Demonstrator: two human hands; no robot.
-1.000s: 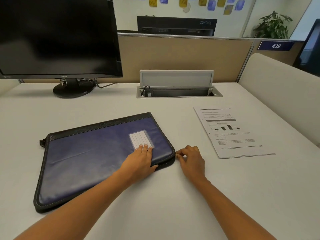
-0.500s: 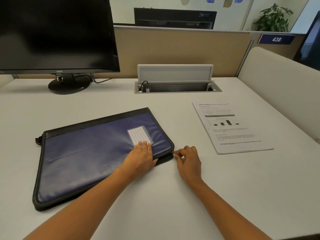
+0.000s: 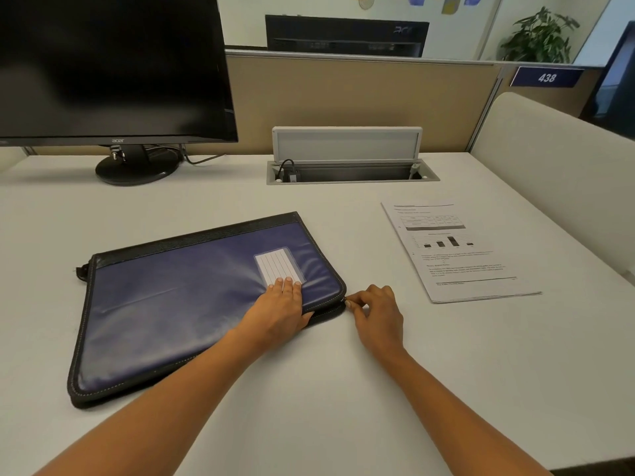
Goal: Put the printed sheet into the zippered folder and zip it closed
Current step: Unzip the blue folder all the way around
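Observation:
A dark blue zippered folder [image 3: 178, 304] with black edging lies flat on the white desk, a lined label pocket [image 3: 276, 266] near its right end. My left hand [image 3: 280, 312] presses flat on the folder's near right corner, fingertips on the label. My right hand [image 3: 376, 312] sits just right of that corner, thumb and forefinger pinched at the zipper's end; the pull itself is too small to make out. The printed sheet [image 3: 453, 250], with a table and a bar chart, lies on the desk to the right, apart from the folder.
A black monitor [image 3: 110, 67] on a round stand occupies the back left. An open cable tray [image 3: 350, 170] with a raised lid is set into the desk behind the folder. A beige padded divider [image 3: 556, 173] borders the right side.
Both hands stay at the folder's right corner. The view has shifted slightly, and my right hand's pinch sits a little closer against the corner.

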